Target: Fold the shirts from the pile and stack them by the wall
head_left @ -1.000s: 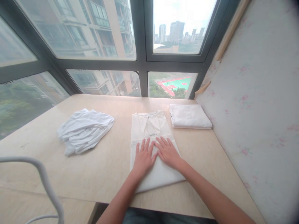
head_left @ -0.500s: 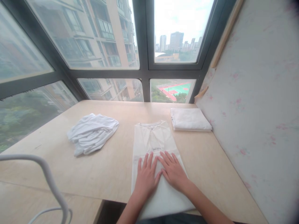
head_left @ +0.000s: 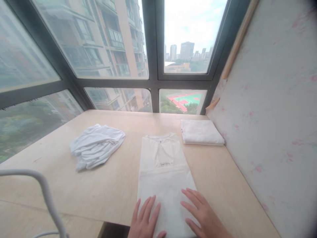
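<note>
A white T-shirt [head_left: 164,180] lies on the wooden tabletop, its sides folded in to make a long narrow strip. Its neckline points toward the window, and small dark lettering shows on the chest. My left hand [head_left: 145,218] rests at the shirt's lower left edge, fingers stretched and apart. On the lower right side, my right hand [head_left: 201,213] is spread over the cloth's edge, also holding nothing. The shirt's bottom end runs out of view between my wrists.
A crumpled white garment [head_left: 97,147] lies to the left. Folded white cloth [head_left: 202,132] sits at the back right near the flowered wall [head_left: 269,132]. A grey curved tube [head_left: 46,191] rises at the front left. Windows border the tabletop [head_left: 109,190] behind.
Both hands have slid down the shirt toward me and moved apart, from mid-shirt to its lower side edges. The view has tilted up slightly.
</note>
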The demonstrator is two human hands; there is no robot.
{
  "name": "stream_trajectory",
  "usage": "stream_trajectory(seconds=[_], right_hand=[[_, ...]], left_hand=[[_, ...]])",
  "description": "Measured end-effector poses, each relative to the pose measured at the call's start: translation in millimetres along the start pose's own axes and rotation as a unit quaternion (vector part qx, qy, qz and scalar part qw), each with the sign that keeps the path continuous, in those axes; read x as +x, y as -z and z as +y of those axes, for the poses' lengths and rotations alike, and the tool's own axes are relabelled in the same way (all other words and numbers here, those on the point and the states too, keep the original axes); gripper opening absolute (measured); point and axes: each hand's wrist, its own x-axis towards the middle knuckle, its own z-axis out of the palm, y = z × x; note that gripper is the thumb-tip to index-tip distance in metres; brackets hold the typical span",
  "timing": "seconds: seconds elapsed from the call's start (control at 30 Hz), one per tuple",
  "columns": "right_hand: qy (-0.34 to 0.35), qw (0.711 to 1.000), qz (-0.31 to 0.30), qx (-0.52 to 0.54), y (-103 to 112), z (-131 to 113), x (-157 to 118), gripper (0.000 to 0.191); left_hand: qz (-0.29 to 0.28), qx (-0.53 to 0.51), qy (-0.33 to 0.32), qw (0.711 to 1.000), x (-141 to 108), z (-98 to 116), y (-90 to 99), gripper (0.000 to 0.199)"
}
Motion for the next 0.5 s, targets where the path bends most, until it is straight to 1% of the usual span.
stream_trajectory(seconds=[0.07, 0.17, 0.23, 0.3, 0.37, 0.43, 0.5], right_hand=[[0.044, 0.998, 0.01, -0.049, 1.8, -4.3, -12.3, 0.036], [0.07, 0.993, 0.034, -0.084, -6.7, -13.4, -16.6, 0.044], [0.07, 0.994, 0.045, -0.072, -17.4, -23.4, -12.6, 0.045], [0.067, 0.995, 0.05, -0.047, -29.3, -34.9, -6.5, 0.04], [0.046, 0.997, 0.063, -0.027, -39.5, -44.9, -1.2, 0.032], [0.02, 0.997, 0.076, -0.011, -45.8, -50.8, 1.9, 0.027], [0.015, 0.996, 0.087, 0.004, -47.6, -52.1, 2.4, 0.025]], left_hand=[[0.023, 0.01, -0.03, 0.999, -12.6, 2.6, -0.9, 0.061], [0.016, 0.021, -0.03, 0.999, -18.1, 8.5, -2.2, 0.06], [0.007, 0.018, -0.017, 1.0, -14.2, 12.4, -0.2, 0.064], [-0.004, 0.014, -0.005, 1.0, -7.5, 15.5, 3.3, 0.066], [-0.012, 0.014, -0.001, 1.0, -1.0, 17.9, 6.5, 0.063], [-0.006, 0.01, -0.007, 1.0, 3.8, 20.3, 7.6, 0.061], [0.009, 0.004, -0.01, 1.0, 7.1, 23.6, 6.3, 0.059]])
